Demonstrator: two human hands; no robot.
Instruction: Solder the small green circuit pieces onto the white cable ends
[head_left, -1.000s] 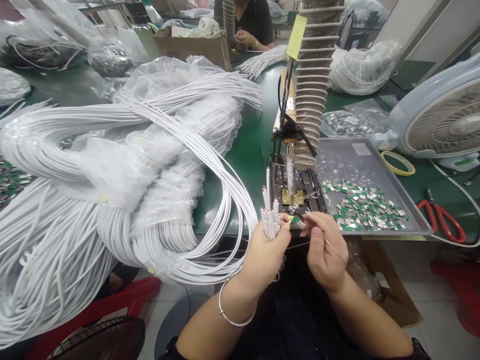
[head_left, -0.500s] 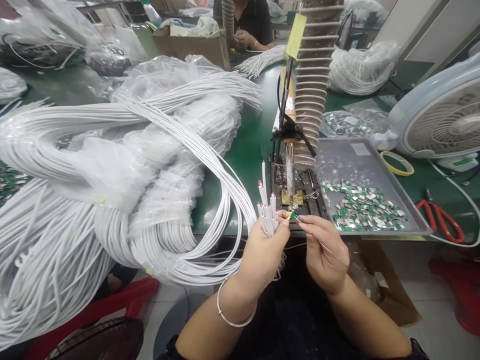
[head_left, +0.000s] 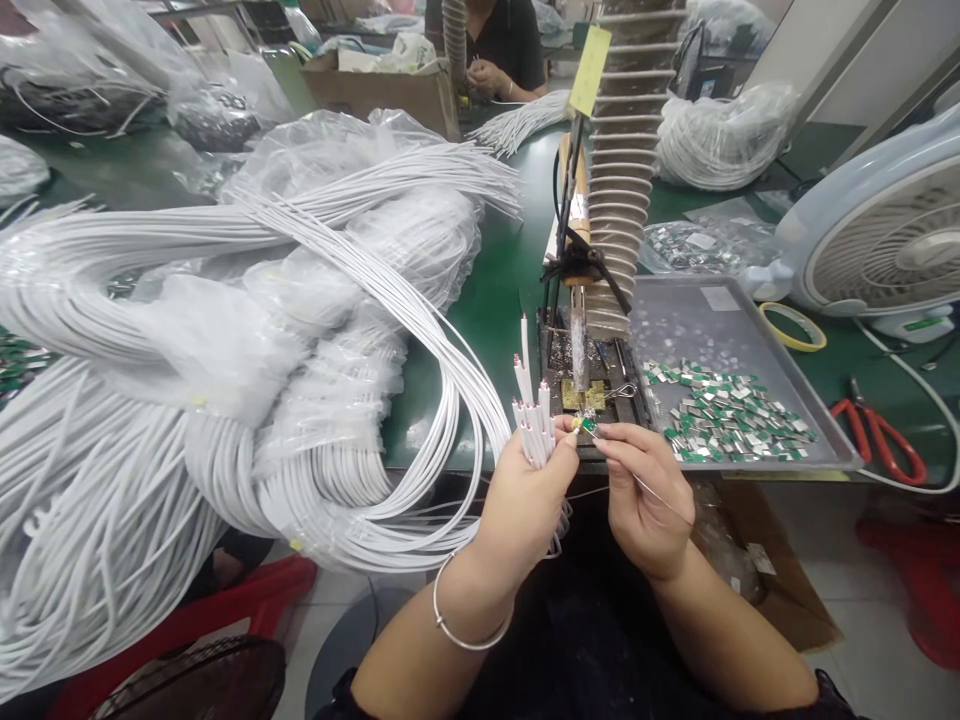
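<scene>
My left hand (head_left: 517, 510) is closed around a bundle of white cables (head_left: 534, 430), their stripped reddish ends pointing up. At its thumb and fingertip is a small green circuit board (head_left: 589, 426) by a yellowish cable end; the exact grip is partly hidden. My right hand (head_left: 651, 500) pinches a thin solder wire (head_left: 652, 493), whose tip reaches the board. Just above both hands a soldering iron (head_left: 578, 340) is fixed upright, tip down, over a yellow sponge (head_left: 583, 395).
Coiled white cables (head_left: 330, 460) cover the left side. A grey tray (head_left: 675, 310) of small green-and-silver boards stands right, near red-handled pliers (head_left: 885, 445), yellow tape (head_left: 793, 327) and a fan (head_left: 900, 220). A ribbed hose (head_left: 619, 180) hangs behind the iron. A person (head_left: 495, 60) sits opposite.
Both hands have shifted very slightly, with the board and solder wire still at the fingertips below the iron. The grips look the same.
</scene>
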